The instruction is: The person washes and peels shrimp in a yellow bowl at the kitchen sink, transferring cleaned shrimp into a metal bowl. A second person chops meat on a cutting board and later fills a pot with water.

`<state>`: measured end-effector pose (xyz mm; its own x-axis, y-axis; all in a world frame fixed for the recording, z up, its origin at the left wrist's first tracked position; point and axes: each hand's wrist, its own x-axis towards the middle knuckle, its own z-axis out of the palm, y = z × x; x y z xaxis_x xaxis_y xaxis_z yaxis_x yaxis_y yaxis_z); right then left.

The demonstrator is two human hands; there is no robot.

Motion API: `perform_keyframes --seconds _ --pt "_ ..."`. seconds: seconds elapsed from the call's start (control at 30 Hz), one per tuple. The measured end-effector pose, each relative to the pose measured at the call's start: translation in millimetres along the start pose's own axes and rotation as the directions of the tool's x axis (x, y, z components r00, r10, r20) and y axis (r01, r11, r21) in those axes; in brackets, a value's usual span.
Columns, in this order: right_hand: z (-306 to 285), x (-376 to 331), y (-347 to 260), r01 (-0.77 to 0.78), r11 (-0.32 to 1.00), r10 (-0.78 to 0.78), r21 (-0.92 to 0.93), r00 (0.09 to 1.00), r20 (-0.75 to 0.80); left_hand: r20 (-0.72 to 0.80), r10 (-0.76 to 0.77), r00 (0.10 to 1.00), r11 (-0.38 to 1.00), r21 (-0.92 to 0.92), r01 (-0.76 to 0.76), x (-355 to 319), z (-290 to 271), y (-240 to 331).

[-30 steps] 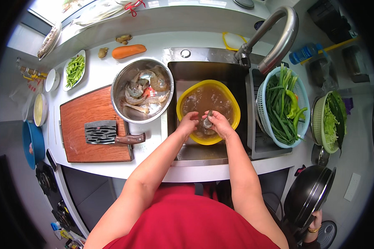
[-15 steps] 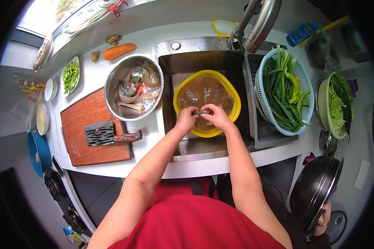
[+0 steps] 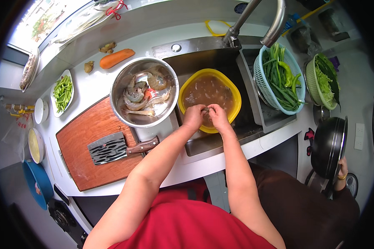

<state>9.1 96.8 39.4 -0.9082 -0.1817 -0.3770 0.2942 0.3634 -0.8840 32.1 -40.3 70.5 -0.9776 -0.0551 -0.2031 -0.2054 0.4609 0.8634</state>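
Fingertips of both my hands are pinched together over the near part of a yellow basin [image 3: 235, 88] filled with murky brown water. Between them is a small greyish shrimp [image 3: 206, 110], mostly covered by the fingers. My left hand [image 3: 194, 117] grips one side of it and my right hand [image 3: 218, 117] the other. The basin stands in a steel sink [image 3: 199, 147]. To its left, a round steel bowl [image 3: 121, 85] contains several raw shrimp [image 3: 156, 81] and a small red-and-white piece.
Left lie a wooden cutting board [image 3: 85, 128] with a cleaver [image 3: 108, 148], a carrot [image 3: 117, 58] and a plate of cut greens [image 3: 62, 93]. A faucet [image 3: 275, 29] arches behind the sink. Rightward are a basket of scallions [image 3: 274, 81] and another person in brown [image 3: 303, 203], holding a wok [image 3: 328, 145].
The view has turned, shifting the counter things. My hands remain over the basin and have drawn closer around the shrimp. The other person's brown-clothed body shows more, with the wok still held.
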Motion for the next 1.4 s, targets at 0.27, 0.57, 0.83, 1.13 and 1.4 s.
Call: perform_keyframes --seconds 0.27,0.57,0.83,1.13,1.4 --pt "8 -12 -14 -0.132 0.824 0.304 0.550 0.924 -0.233 0.043 0.025 0.999 0.999 -0.033 -0.023 -7 -3 -3" --pt "9 -4 -8 -0.181 0.867 0.330 0.464 0.906 -0.263 -0.047 -0.077 0.996 0.941 -0.335 0.057 -7 0 -10" --pt "19 5 50 -0.083 0.937 0.000 -0.339 0.972 -0.237 -0.051 0.130 0.990 0.914 -0.381 -0.140 -51 -101 60" --pt "40 -2 33 -0.233 0.960 0.219 -0.157 0.971 -0.100 0.150 0.062 0.987 0.872 -0.489 0.019 -79 -196 64" --pt "42 11 36 -0.189 0.909 0.149 -0.372 0.980 -0.134 -0.290 0.281 0.915 0.924 0.338 -0.177 -41 -234 26"
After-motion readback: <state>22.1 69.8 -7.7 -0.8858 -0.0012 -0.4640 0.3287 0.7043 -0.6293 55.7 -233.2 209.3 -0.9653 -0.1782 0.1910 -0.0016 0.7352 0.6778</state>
